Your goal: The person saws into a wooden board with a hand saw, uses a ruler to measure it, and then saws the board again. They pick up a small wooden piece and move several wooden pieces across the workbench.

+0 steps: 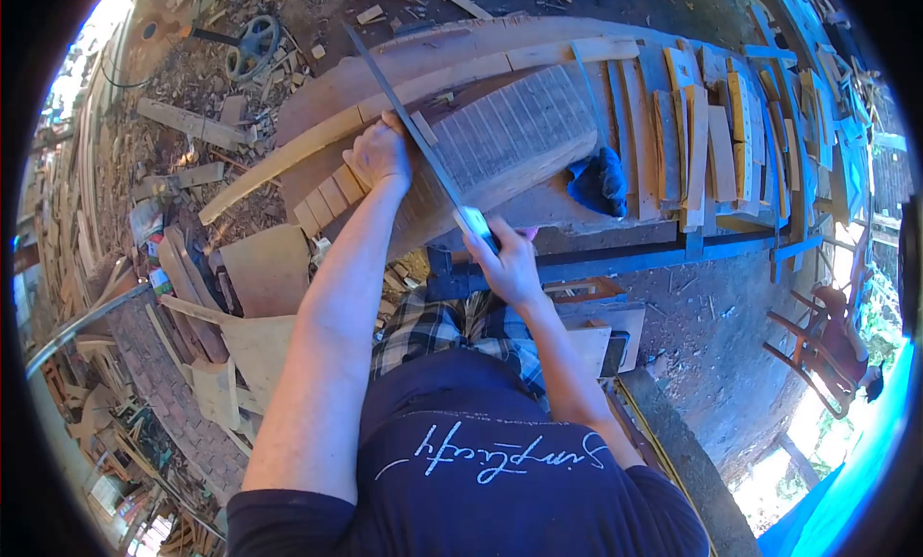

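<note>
A long, narrow metal blade runs diagonally over the bench, with a pale handle at its near end. My right hand is closed around that handle. Left of the blade, my left hand is closed, its fingers curled close to the blade's edge; what they hold is hidden. Beneath both lies a large wooden block with many parallel cut lines. A row of small wood blocks extends from under my left forearm. Behind, a long curved wooden strip arcs over the bench.
A dark blue cloth lies right of the block. Many wooden pieces are stacked at the right. A handwheel and scraps lie at the upper left. A person sits at the far right.
</note>
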`<state>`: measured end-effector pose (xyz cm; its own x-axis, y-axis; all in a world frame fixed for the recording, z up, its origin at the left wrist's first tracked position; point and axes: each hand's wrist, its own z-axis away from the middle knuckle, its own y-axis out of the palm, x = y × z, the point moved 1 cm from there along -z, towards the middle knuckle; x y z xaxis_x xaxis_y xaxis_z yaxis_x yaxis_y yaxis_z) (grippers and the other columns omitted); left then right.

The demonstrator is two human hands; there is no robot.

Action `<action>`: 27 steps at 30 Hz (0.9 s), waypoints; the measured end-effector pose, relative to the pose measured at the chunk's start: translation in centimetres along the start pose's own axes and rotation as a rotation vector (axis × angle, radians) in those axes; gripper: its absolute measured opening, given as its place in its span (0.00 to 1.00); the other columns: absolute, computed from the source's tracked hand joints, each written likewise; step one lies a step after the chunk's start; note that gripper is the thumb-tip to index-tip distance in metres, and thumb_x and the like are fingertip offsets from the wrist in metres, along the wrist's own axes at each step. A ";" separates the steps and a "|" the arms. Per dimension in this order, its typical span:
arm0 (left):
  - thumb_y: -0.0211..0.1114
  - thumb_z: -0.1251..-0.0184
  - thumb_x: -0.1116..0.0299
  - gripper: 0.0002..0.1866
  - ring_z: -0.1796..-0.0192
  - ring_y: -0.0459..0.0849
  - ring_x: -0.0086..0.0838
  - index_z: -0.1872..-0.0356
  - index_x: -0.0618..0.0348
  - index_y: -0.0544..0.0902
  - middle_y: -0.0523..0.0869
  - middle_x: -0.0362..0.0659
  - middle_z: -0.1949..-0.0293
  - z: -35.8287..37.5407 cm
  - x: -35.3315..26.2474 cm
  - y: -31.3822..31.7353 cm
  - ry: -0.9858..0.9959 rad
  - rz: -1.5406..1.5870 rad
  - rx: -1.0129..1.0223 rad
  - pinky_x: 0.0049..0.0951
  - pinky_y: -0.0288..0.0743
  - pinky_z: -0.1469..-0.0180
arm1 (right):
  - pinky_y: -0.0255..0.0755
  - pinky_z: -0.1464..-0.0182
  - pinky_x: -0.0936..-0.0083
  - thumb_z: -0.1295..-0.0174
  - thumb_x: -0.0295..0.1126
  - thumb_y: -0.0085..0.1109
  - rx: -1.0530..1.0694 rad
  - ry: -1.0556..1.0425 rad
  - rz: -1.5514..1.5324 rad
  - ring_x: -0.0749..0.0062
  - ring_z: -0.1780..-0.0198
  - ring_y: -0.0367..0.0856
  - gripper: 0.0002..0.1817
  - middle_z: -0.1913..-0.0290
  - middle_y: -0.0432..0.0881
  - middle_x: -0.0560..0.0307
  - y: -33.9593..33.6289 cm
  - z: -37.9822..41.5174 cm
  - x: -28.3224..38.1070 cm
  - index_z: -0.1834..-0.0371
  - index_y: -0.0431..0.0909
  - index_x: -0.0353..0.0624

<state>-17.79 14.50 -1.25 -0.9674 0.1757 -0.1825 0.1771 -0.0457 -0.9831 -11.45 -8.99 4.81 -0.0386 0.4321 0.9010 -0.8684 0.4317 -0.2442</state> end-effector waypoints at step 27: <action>0.38 0.22 0.48 0.32 0.59 0.87 0.47 0.71 0.53 0.89 0.89 0.49 0.68 -0.2 -0.9 -1.3 0.031 -0.009 0.023 0.52 0.70 0.51 | 0.71 0.73 0.70 0.33 0.57 0.56 0.136 0.219 -0.517 0.69 0.78 0.77 0.28 0.79 0.76 0.54 1.7 -1.2 -1.2 0.57 0.74 0.37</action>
<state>-17.14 14.61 0.16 -0.9628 0.2066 -0.1741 0.1637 -0.0669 -0.9842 -12.28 -7.83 2.93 0.4984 0.3522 0.7922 -0.8035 0.5308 0.2695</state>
